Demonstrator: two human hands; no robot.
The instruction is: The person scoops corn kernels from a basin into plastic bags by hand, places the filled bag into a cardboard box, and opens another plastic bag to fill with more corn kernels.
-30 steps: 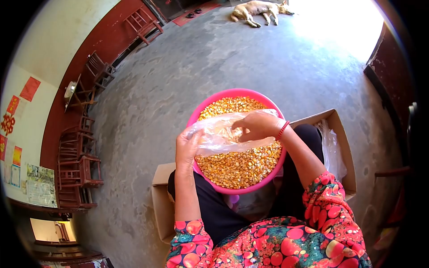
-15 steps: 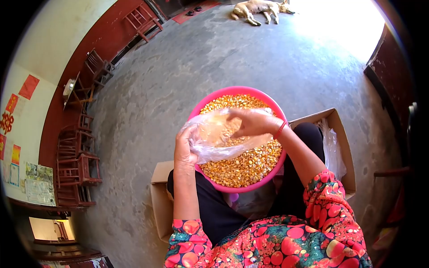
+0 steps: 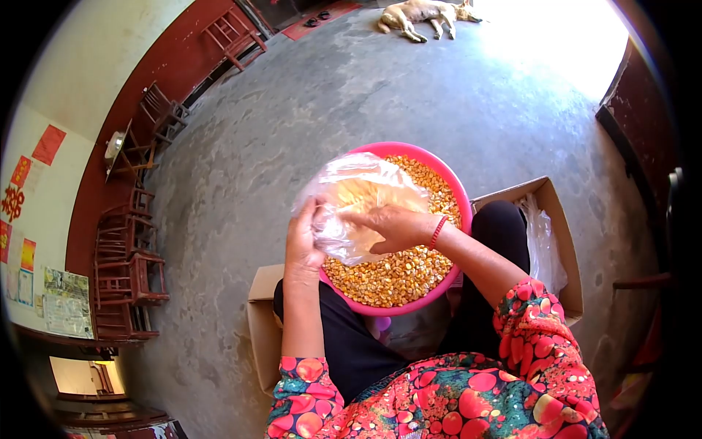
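Observation:
A pink basin (image 3: 462, 192) full of yellow-orange corn kernels (image 3: 395, 282) rests between the knees. Above its left part is a clear plastic bag (image 3: 358, 172), puffed out with its mouth spread. My left hand (image 3: 303, 238) grips the bag's edge at the basin's left side. My right hand (image 3: 395, 225), with a red bracelet on the wrist, is at the bag's opening, fingers apart and pointing left; its fingertips lie against or inside the plastic, which I cannot tell. No kernels show in its grasp.
A cardboard box (image 3: 563, 252) with clear plastic bags (image 3: 542, 245) stands by the right knee. Another cardboard box (image 3: 265, 329) is at the left. Wooden chairs (image 3: 146, 278) line the left wall. A dog (image 3: 424, 16) lies on the floor at the far end.
The bag has opened wider and shifted up and left over the basin. My right hand has moved left and slightly down. My left hand still holds the bag's edge.

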